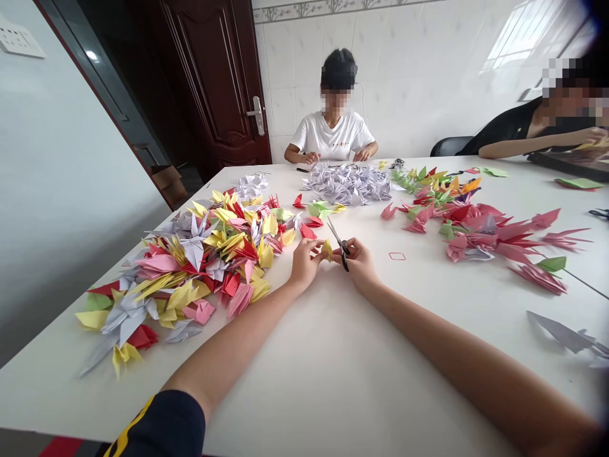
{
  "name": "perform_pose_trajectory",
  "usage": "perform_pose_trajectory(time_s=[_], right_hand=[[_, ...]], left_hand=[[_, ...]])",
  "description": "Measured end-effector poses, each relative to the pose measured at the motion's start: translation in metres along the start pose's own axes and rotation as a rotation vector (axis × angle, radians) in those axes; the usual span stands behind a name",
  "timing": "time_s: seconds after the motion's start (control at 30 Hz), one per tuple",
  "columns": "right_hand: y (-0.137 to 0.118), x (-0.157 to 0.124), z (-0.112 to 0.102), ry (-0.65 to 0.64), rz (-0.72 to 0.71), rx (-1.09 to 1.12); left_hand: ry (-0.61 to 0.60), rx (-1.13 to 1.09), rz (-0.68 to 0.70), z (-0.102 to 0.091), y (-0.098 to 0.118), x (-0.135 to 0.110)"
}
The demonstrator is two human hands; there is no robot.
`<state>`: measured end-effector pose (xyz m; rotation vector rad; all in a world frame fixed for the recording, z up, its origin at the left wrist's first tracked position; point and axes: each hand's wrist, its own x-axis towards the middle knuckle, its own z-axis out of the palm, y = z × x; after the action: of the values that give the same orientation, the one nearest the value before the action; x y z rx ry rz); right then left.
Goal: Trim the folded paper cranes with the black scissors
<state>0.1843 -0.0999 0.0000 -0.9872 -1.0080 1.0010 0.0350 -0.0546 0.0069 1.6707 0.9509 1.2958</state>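
Note:
Both my hands meet over the middle of the white table. Between the fingertips of my left hand (305, 263) is a small folded yellow paper piece (327, 250). My right hand (359, 261) is closed around black-handled scissors (339, 240), whose blades point up and away from me. The right fingertips come close to the yellow paper; whether they also pinch it I cannot tell. To the left of my left hand spreads a large heap of folded paper pieces (190, 254) in yellow, red, pink, grey and green.
Beyond my hands lies a pile of pale lilac folded papers (349, 184), with a person (333, 136) in a white shirt seated behind it. More pink and red folded papers (495, 231) lie right. Another person (514, 130) sits far right. A grey paper piece (566, 333) lies near the right edge.

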Motion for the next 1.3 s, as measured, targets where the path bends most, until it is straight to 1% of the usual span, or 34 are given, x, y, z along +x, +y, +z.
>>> perform_pose_trajectory(time_s=[0.07, 0.23, 0.43, 0.53, 0.63, 0.87, 0.97, 1.13, 1.3], right_hand=[[-0.001, -0.001, 0.000, 0.009, 0.009, -0.011], [-0.004, -0.002, 0.001, 0.044, 0.047, -0.012], [-0.002, 0.000, 0.000, 0.059, 0.065, 0.009], [-0.003, 0.000, 0.000, 0.070, 0.069, 0.006], [-0.005, -0.002, 0.000, 0.096, 0.070, 0.003], [-0.003, -0.001, -0.001, 0.080, 0.023, -0.012], [-0.002, 0.000, -0.001, 0.090, 0.020, 0.016], [-0.001, 0.002, -0.002, 0.050, 0.088, 0.032], [-0.002, 0.001, -0.002, 0.018, 0.089, 0.023]], left_hand=[[0.005, 0.019, 0.002, 0.001, -0.001, 0.000], [-0.062, -0.030, -0.029, 0.002, -0.006, 0.000], [-0.125, -0.046, 0.000, 0.003, -0.012, 0.000], [-0.168, -0.078, -0.009, 0.002, -0.011, 0.000], [-0.210, -0.067, 0.024, 0.001, -0.009, -0.002], [-0.153, 0.055, 0.095, 0.002, -0.006, -0.005], [-0.146, 0.044, 0.047, 0.002, -0.006, -0.002], [-0.151, -0.053, -0.059, 0.001, -0.007, 0.003], [-0.171, -0.115, -0.055, 0.001, -0.011, 0.004]])
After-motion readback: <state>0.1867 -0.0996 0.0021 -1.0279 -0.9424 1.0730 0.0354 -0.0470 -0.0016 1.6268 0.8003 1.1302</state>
